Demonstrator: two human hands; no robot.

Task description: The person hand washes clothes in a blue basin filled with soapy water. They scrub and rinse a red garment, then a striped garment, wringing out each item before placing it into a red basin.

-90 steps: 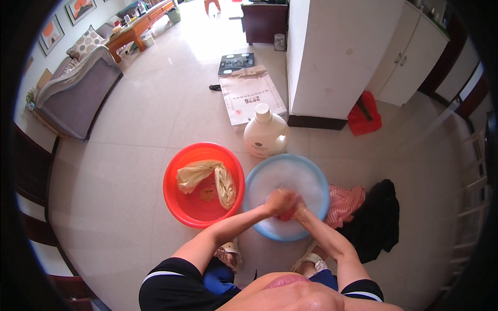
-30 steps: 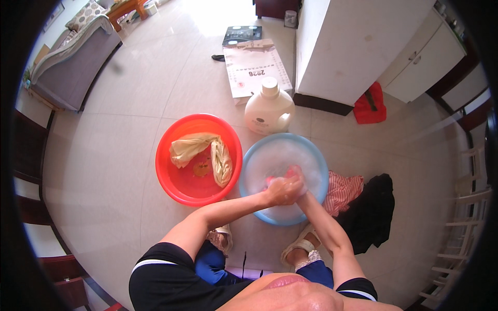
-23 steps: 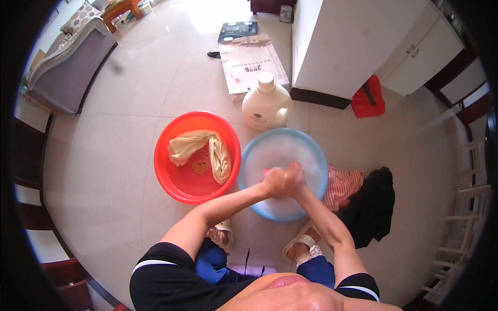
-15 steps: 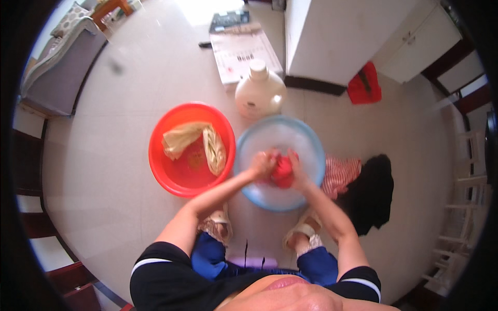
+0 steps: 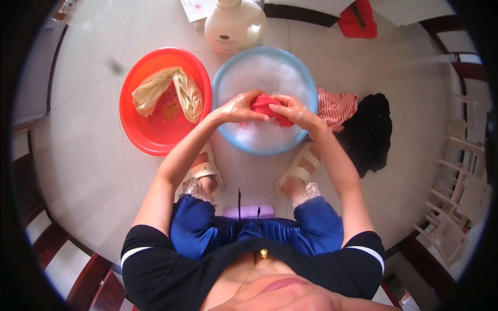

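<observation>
Head view. Item 1: red cloth (image 5: 265, 105), bunched, held over ctr of blue basin (image 5: 262, 150), i.e. upper mid-frame. Long axis slants, upper L to lower R; lower-R end sags toward the suds (image 5: 259, 70). Front vs back of the cloth: can't tell, too crumpled.

Grip: R hand (image 5: 293, 110) pinches the cloth's R part, fingers over top, thumb laid on the near face. L hand (image 5: 244, 107) in a C at the L end, thumb and fingers spread either side of the cloth; whether they press, can't tell.

Surroundings, nearest first:
– Blue basin: round, white froth inside; just R of red basin (image 5: 189, 139).
– Red basin: tilted oval in frame, upper L of ctr; holds beige cloth (image 5: 188, 96), bent in an arch, plus shallow liquid.
– Cream jug (image 5: 234, 28), top edge, upright at far side of blue basin, blocks that side.
– Striped cloth (image 5: 334, 106), red/white, crowded against blue basin's R rim; black cloth (image 5: 368, 137) next to it, R.
– L shoe (image 5: 207, 168) and R shoe (image 5: 298, 168), cream, below the basins; R one close to the rim.
– Purple block (image 5: 264, 210), lower ctr, btwn blue trouser legs (image 5: 197, 223).
– White bag (image 5: 196, 9), top edge, part cut off, beside jug.
– Red item (image 5: 358, 20), upper R, dark strip on it.
– White racks (image 5: 456, 197), far R, bent by lens.
</observation>
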